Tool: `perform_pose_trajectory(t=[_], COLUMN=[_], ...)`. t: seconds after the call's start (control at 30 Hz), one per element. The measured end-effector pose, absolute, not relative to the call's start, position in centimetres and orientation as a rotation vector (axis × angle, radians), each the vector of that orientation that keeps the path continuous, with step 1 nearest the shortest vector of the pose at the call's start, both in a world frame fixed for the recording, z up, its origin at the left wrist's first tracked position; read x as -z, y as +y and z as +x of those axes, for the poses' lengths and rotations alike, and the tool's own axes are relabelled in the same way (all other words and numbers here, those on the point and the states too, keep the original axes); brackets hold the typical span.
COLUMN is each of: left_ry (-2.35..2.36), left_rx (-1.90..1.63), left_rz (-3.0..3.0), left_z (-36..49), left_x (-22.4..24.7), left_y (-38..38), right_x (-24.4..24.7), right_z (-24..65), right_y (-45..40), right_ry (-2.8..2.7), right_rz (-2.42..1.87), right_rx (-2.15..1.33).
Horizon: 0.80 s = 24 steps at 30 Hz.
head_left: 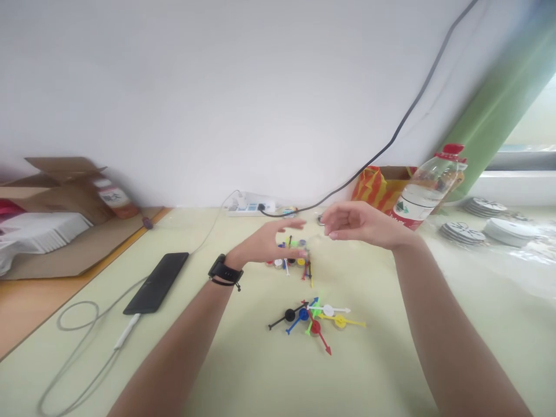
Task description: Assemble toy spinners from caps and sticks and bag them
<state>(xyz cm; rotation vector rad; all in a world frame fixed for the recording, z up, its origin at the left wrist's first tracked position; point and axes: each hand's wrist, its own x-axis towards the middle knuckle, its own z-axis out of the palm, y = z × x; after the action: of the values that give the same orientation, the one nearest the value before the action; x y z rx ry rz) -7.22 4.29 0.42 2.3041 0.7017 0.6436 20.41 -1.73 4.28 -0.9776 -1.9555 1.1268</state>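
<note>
My left hand, a black watch on its wrist, hovers over a back cluster of small coloured arrow spinners, partly covering them. Its thumb and fingers are apart and no object shows between them. To its right, my right hand is raised with fingers loosely curved, and nothing shows in it. Closer to me lies a front group of plastic arrow spinners with round hubs: black, blue, green, white, yellow and red. Some of their arrows overlap.
On the left lie a phone with a cable and a cardboard box. A power strip sits against the wall. Behind my right hand stands a large bottle; stacked discs lie at the right.
</note>
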Motion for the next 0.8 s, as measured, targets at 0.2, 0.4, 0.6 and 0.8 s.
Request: perform_pose_trajectory(t=[0.2,0.4,0.6,0.8], left_ry=[0.689,0.719,0.711,0.868], left_rx=[-0.389,-0.391,-0.457,-0.717], left_rz=[2.122,2.028,1.997,1.936], left_z=[-7.9,-7.4,-7.7,-8.0], left_x=[-0.4,-0.2,-0.1,0.8], left_y=[4.9,4.6,5.0,6.1], right_x=[-2.7,-2.3,-2.1,0.4], right_z=[20.2,19.1,19.6,20.9], right_y=[-0.2,0.0,0.2,1.3], right_ry=[-1.814,-1.811,-1.732,-1.747], right_rz=[-1.065,-1.043,-1.149,-1.177], right_rx=[-0.934,-0.910,-0.867,-1.390])
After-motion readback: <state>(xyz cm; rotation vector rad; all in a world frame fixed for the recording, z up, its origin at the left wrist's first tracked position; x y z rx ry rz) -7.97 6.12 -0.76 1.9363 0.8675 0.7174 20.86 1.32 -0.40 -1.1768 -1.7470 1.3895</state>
